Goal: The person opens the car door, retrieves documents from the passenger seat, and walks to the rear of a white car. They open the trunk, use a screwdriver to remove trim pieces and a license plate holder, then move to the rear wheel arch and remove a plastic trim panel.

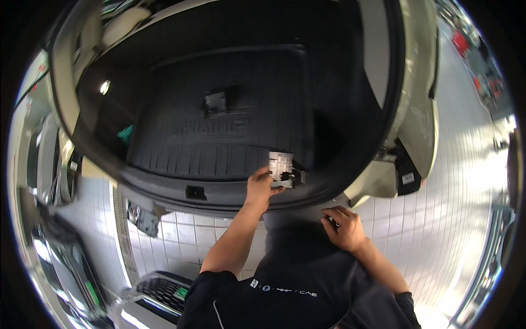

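Note:
In front of me is the open cargo area of a car, with a black ribbed cargo liner (176, 152) on its floor. My left hand (260, 187) grips a flat silver-and-black module (281, 166) at its left and lower edges, over the rear sill. A second module (216, 101), grey and black, lies on the liner farther in. My right hand (345, 228) is beside my body, below the sill, with its fingers curled around something small and dark that is mostly hidden.
The black sill trim (164, 185) has a latch recess (196, 192). A green item (124, 133) lies at the left of the cargo area. A car grille (162, 292) stands at lower left on the tiled floor (185, 230). Vehicle panels flank the opening.

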### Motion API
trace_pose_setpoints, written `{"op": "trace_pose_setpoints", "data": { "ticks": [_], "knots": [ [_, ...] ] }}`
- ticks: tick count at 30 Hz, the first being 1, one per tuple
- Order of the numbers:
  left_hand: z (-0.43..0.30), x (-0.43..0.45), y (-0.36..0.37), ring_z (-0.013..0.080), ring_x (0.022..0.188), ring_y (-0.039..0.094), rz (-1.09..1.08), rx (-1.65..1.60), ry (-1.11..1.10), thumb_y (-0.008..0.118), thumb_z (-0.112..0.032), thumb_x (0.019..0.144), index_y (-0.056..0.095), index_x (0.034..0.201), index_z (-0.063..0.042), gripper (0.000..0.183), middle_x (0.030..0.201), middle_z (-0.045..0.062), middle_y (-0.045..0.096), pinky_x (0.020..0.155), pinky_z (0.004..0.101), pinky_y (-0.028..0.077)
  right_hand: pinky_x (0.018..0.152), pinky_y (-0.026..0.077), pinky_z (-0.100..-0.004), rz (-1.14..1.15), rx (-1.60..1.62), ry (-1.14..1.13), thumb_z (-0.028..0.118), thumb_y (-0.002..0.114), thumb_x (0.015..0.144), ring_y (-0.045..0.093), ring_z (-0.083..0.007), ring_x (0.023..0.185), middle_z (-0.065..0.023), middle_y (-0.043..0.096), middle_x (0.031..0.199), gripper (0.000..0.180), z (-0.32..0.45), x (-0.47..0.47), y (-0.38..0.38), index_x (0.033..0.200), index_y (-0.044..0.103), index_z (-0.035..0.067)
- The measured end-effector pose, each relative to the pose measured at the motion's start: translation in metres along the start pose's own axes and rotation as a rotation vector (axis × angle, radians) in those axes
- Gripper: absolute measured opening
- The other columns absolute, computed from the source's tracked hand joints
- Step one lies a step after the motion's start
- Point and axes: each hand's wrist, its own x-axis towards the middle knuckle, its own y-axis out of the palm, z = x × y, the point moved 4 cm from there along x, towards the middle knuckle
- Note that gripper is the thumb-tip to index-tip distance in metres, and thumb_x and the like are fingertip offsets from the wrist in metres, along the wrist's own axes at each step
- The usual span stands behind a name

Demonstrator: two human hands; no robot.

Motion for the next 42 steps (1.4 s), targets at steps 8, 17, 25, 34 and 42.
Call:
{"op": "trace_pose_setpoints", "data": {
  "ticks": [8,17,25,34,42],
  "knots": [
    [-0.075,0.109,0.013,0.0310,0.110,0.059,-0.032,0.258,0.212,0.057,0.000,0.091,0.053,0.133,0.000,0.042,0.131,0.017,0.054,0.080,0.0439,0.061,0.067,0.058,-0.0415,-0.086,-0.059,0.135,0.022,0.069,0.088,0.069,-0.0317,0.078,-0.0115,0.065,0.089,0.020,0.004,-0.032,0.009,0.101,0.069,0.007],
    [-0.045,0.121,0.035,0.0274,0.107,0.064,0.141,0.942,0.858,0.061,-0.003,0.093,0.052,0.138,0.004,0.046,0.123,0.021,0.061,0.093,0.0362,0.052,0.071,0.058,-0.0438,-0.155,-0.003,0.208,0.023,0.067,0.089,0.069,-0.0340,0.081,-0.0130,0.066,0.091,0.023,0.015,-0.047,0.015,0.104,0.068,0.006],
    [0.132,-0.064,-0.014,0.0272,0.098,0.072,0.439,1.045,0.459,0.063,-0.015,0.093,0.066,0.119,-0.001,0.029,0.106,0.017,0.072,0.082,0.0390,0.056,0.079,0.058,-0.0422,0.024,0.070,0.141,0.023,0.066,0.089,0.069,-0.0330,0.091,-0.0132,0.069,0.102,0.025,0.016,-0.045,0.034,0.109,0.069,0.009],
    [0.126,-0.162,0.031,0.0285,0.102,0.070,0.589,0.967,0.733,0.070,-0.016,0.087,0.067,0.111,-0.002,0.029,0.106,0.018,0.070,0.082,0.0395,0.056,0.087,0.055,-0.0424,-0.072,0.497,-0.356,0.010,0.064,0.089,0.067,-0.0332,0.102,-0.0158,0.069,0.107,0.026,0.040,-0.079,0.008,0.112,0.067,0.001],
    [0.226,-0.207,0.164,0.0374,0.102,0.064,0.803,1.466,0.878,0.061,-0.018,0.094,0.069,0.106,-0.001,0.022,0.108,0.017,0.068,0.091,0.0475,0.049,0.092,0.053,-0.0403,-0.312,0.545,0.072,0.011,0.063,0.093,0.067,-0.0336,0.103,-0.0183,0.069,0.110,0.025,-0.085,-0.229,-0.095,0.115,0.068,0.001]
  ]
}}
